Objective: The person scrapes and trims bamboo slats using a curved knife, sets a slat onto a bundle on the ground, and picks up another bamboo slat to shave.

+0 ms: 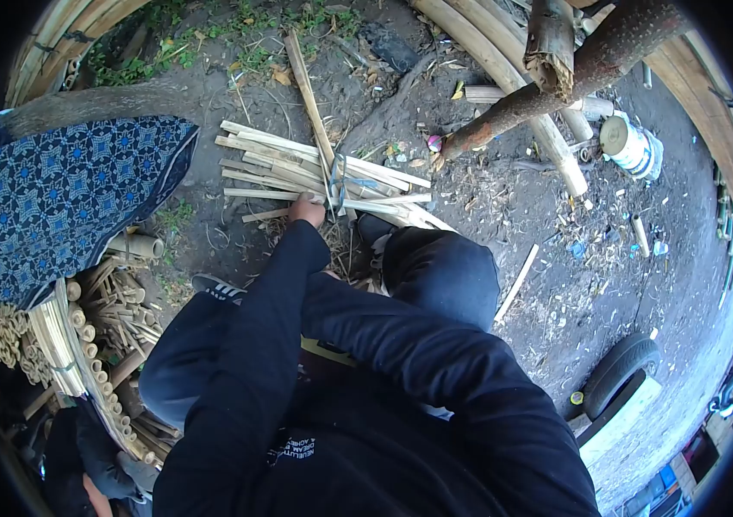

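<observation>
A loose, fanned bundle of pale split bamboo strips (pixel 254 192) lies on the dirt in front of me. A dark strap (pixel 339 177) loops around it near the middle. My left hand (pixel 304 209) is closed on the near edge of the bundle beside the strap, its fingertips partly hidden. A longer bamboo slat (pixel 304 82) slants away from the bundle's far side. My right hand (pixel 330 274) is almost wholly hidden behind my left forearm; only a sliver of skin shows between my knees, so its fingers cannot be made out.
A blue patterned cloth (pixel 73 194) hangs at left above stacked bamboo pieces (pixel 95 362). Log posts (pixel 547 129) stand at upper right near a white bucket (pixel 629 146). A tyre (pixel 620 375) lies at right. One loose strip (pixel 517 283) rests beside my knee. Another person's arm (pixel 96 495) shows at lower left.
</observation>
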Action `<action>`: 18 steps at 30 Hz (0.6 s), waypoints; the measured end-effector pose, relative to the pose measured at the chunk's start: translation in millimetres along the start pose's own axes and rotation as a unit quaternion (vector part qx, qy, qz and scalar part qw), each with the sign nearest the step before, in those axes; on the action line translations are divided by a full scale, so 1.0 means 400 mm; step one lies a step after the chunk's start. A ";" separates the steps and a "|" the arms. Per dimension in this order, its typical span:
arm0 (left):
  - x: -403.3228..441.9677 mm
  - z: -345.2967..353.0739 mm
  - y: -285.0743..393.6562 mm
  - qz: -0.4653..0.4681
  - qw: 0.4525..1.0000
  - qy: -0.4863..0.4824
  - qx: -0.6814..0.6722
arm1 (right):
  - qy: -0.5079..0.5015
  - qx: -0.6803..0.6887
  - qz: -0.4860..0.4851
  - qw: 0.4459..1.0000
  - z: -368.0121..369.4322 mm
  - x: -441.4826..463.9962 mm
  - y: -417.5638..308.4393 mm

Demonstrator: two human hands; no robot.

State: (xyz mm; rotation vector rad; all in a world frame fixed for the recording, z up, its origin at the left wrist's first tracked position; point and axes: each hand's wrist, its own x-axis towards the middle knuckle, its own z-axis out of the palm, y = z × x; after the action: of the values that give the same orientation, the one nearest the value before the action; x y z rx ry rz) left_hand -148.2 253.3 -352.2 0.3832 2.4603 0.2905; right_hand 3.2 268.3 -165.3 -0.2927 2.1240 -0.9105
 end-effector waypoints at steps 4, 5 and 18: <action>-0.016 -0.024 0.026 -0.031 0.998 0.043 0.020 | -0.008 0.015 -0.001 1.000 0.014 0.035 -0.017; -0.009 -0.032 0.029 -0.046 0.997 0.058 0.036 | -0.010 0.017 -0.001 1.000 0.012 0.044 -0.018; 0.325 -0.372 -0.049 -0.071 0.980 0.177 -0.058 | -0.010 0.054 0.050 0.997 0.033 0.129 0.003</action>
State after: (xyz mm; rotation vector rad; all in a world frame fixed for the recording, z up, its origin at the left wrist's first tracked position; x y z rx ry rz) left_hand -342.7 262.0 -313.2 0.1102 2.7837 0.4733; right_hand -21.2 237.8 -201.6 -0.1379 2.0447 -0.9554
